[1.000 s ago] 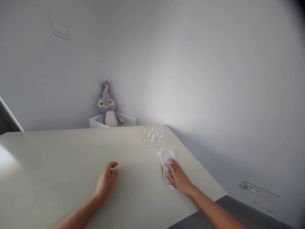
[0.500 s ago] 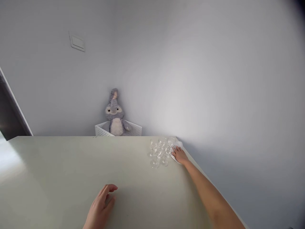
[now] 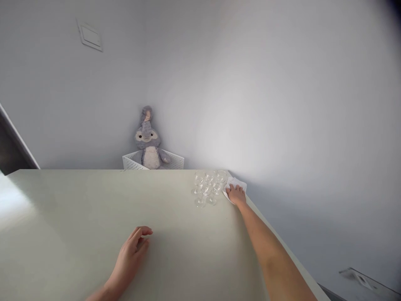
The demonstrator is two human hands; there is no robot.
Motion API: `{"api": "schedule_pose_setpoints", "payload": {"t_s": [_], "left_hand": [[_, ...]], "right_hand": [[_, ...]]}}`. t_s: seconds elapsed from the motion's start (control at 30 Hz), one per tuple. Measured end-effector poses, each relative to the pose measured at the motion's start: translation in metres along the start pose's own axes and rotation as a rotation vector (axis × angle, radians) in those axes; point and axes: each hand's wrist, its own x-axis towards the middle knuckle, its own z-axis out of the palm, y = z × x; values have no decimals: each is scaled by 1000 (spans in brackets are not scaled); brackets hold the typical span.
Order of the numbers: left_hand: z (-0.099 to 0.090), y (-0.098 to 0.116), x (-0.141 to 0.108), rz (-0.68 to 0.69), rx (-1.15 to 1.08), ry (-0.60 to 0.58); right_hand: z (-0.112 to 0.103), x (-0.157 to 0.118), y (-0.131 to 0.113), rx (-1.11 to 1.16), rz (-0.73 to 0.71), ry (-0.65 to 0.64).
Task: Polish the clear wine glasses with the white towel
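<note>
Near the far right corner of the pale table (image 3: 78, 217), my right hand (image 3: 237, 195) lies on a white cloth (image 3: 234, 182), its fingers spread over it. The cloth reaches the table's right edge. Just left of that hand stand several clear stemmed glasses (image 3: 206, 189), grouped closely. My left hand (image 3: 135, 246) is at the front middle, over the tabletop, thumb and fingers apart with nothing between them.
Behind the table's far edge a grey plush toy (image 3: 151, 156) sits in a white perforated basket (image 3: 177, 160). A switch plate (image 3: 90, 36) is on the left wall. A socket-like plate (image 3: 363, 281) shows at the lower right.
My right hand has shifted slightly away from the glasses towards the right edge, and more of the cloth shows. The view has tilted down a little. My left hand remains open.
</note>
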Motion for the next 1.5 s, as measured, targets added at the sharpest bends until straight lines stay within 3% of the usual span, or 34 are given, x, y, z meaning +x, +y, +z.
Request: {"api": "schedule_pose_setpoints", "payload": {"t_s": [0.17,0.3,0.43,0.57,0.73,0.87,0.93,1.03,1.17,1.27,1.37,1.43,1.5], "left_hand": [[1,1,1,5,-18,1],[1,6,-1,22,10,-25],[1,12,-3,54,38,-45],[1,14,-2,66,46,-37],[3,12,-1,70,3,-11],[1,9,0,63,-26,21],[-4,8,2,27,16,47],[-13,4,5,-20,120,38],[-18,2,13,40,185,-101],[-17,6,20,85,232,-173],[-18,9,23,36,224,-224],[-22,9,23,-24,195,-284],[-27,7,21,-38,219,-304]], "right_hand": [[3,-62,28,-4,15,-15],[9,-133,37,-35,-98,-17],[7,-208,20,50,-318,-22],[-14,-265,-19,214,-713,-125],[-43,-291,-82,329,-1180,-310],[-58,-280,-119,397,-1433,-428],[-65,-269,-127,440,-1480,-529],[-74,-253,-125,589,-1315,-582],[-66,-247,-116,689,-939,-381],[-51,-250,-113,663,-899,-291],[-37,-243,-113,749,-879,-221],[-31,-227,-113,905,-690,-117],[-26,-204,-112,1117,-374,-32]]}}
